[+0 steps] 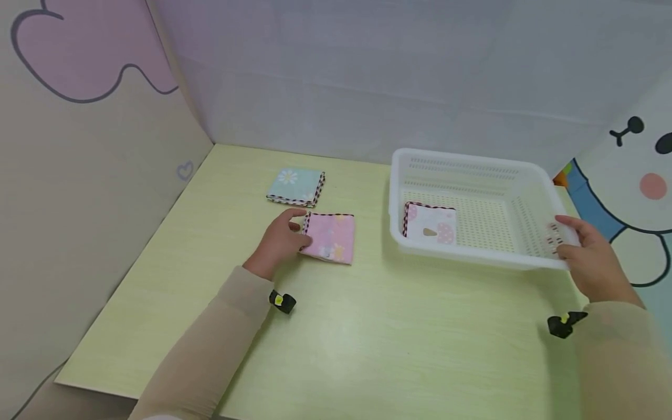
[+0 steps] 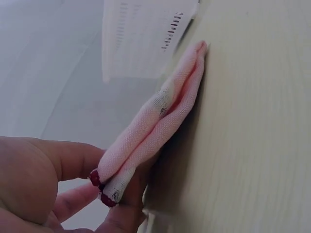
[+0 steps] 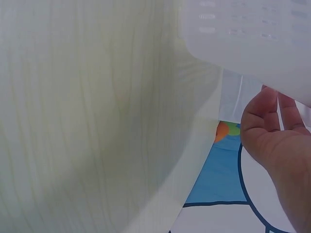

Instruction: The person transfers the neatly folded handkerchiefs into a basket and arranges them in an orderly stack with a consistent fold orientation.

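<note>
A folded pink cloth (image 1: 336,236) with a dark checked edge is pinched at its left side by my left hand (image 1: 280,239). In the left wrist view the pink cloth (image 2: 150,131) tilts up from the table, its folded layers between thumb and fingers. My right hand (image 1: 595,256) grips the right end of a white plastic basket (image 1: 472,252), seen from below in the right wrist view, thumb and fingers at the rim. Inside the basket, at its left, lies a folded white cloth (image 1: 433,224) with pink patches.
Behind the left hand a folded light-green cloth (image 1: 296,185) with a daisy lies on the pale wooden table (image 1: 378,338). A white sheet (image 1: 336,81) hangs along the back edge. Panels with cartoon drawings (image 1: 651,204) stand at the sides.
</note>
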`<state>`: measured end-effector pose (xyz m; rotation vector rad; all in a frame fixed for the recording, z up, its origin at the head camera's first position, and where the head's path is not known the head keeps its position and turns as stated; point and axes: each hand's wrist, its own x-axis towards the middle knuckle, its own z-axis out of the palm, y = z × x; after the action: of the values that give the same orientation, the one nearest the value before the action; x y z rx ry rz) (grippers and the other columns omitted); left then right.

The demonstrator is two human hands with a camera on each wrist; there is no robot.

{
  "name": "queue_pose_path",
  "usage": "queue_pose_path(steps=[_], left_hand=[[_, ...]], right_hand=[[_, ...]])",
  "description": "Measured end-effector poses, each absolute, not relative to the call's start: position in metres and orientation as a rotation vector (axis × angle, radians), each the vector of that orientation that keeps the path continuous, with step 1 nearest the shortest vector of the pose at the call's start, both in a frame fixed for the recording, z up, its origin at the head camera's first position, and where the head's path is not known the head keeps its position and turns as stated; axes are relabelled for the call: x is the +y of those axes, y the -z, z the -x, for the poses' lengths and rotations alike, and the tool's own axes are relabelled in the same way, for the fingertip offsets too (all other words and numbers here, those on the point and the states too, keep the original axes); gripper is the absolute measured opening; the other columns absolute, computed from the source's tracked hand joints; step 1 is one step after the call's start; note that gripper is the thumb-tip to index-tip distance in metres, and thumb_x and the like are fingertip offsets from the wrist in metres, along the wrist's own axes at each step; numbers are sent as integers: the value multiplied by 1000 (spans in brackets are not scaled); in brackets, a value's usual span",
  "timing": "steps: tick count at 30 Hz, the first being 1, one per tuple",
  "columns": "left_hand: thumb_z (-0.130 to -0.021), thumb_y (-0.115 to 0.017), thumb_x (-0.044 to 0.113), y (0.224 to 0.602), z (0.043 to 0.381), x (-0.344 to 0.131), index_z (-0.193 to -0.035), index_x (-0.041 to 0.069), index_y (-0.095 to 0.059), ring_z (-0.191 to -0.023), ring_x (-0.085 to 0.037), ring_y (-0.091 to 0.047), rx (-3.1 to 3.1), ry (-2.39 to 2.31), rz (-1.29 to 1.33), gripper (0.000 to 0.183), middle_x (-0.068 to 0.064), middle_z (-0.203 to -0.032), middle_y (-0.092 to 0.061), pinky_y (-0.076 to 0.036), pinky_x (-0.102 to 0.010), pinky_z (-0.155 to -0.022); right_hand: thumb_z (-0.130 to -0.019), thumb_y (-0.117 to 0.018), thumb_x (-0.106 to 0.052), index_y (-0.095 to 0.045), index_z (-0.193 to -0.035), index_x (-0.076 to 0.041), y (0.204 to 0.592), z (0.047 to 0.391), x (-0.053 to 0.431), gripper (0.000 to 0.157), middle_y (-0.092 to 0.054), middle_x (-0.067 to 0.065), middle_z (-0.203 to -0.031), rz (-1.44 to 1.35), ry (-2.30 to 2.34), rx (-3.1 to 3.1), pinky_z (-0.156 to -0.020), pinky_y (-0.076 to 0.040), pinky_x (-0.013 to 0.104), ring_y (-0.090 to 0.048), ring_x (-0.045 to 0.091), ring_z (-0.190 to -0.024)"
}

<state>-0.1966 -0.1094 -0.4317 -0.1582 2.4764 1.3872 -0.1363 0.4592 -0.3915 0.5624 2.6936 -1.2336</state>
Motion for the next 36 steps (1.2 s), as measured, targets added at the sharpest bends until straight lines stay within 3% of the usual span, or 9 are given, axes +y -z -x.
queue_pose_path(steps=[7, 12, 16, 23, 25, 27, 29, 32, 36], left_hand=[[-96, -73, 8, 429, 195, -109, -141, 17, -64, -97, -24, -60, 2263, -1539, 204, 47, -14, -132, -58, -50, -33, -79], [-96, -71, 0, 430, 194, -107, -146, 16, -62, -79, -21, -52, 2122, -1640, 195, 53, -13, -119, -50, -46, -30, -68], [-97, -70, -3, 433, 195, -107, -150, 18, -58, -78, -21, -52, 2038, -1690, 174, 59, -11, -114, -47, -45, -29, -66], [-98, -66, -4, 435, 196, -107, -151, 18, -59, -79, -21, -48, 2001, -1715, 171, 57, -8, -114, -44, -44, -31, -67], [-99, -64, -4, 436, 196, -107, -151, 18, -59, -80, -21, -47, 2001, -1728, 158, 57, -8, -115, -46, -44, -30, -67], [-98, -63, -5, 436, 196, -106, -152, 17, -58, -82, -21, -47, 1996, -1754, 129, 59, -9, -119, -48, -44, -29, -68], [-97, -62, -6, 437, 197, -105, -153, 16, -57, -85, -21, -50, 1986, -1787, 99, 60, -8, -129, -51, -46, -27, -69], [-96, -62, -7, 436, 197, -105, -153, 15, -56, -90, -21, -53, 1979, -1831, 59, 61, -7, -145, -51, -48, -26, -71], [-96, -63, -8, 436, 196, -106, -152, 14, -57, -97, -22, -54, 1974, -1876, 27, 61, -6, -149, -49, -50, -25, -72]], right_hand=[[-111, -42, -22, -14, -172, -34, 389, 135, 461, 68, -5, 16, -178, -546, 1200, 2699, -94, -52, 48, -30, 50, -143], [-112, -42, -22, -13, -172, -33, 389, 135, 461, 68, -4, 17, -178, -538, 1210, 2691, -96, -52, 51, -30, 50, -143], [-111, -43, -23, -14, -172, -36, 390, 136, 463, 68, -6, 16, -178, -544, 1208, 2691, -89, -52, 38, -31, 49, -141], [-111, -42, -19, -15, -172, -33, 391, 136, 460, 69, -4, 15, -178, -564, 1213, 2706, -95, -54, 46, -30, 49, -144], [-111, -42, -20, -15, -172, -35, 390, 136, 459, 69, -4, 15, -178, -570, 1216, 2697, -88, -56, 35, -30, 50, -144], [-111, -42, -20, -14, -172, -35, 390, 136, 458, 68, -4, 16, -178, -571, 1219, 2692, -86, -57, 33, -30, 50, -143], [-111, -42, -20, -14, -172, -34, 390, 136, 458, 68, -4, 16, -178, -574, 1218, 2692, -88, -58, 37, -30, 51, -144], [-111, -42, -20, -14, -172, -35, 390, 137, 458, 68, -3, 16, -178, -590, 1216, 2691, -100, -56, 55, -29, 51, -145], [-111, -43, -20, -15, -171, -38, 392, 137, 458, 69, -3, 15, -178, -600, 1217, 2689, -108, -49, 65, -29, 51, -146]])
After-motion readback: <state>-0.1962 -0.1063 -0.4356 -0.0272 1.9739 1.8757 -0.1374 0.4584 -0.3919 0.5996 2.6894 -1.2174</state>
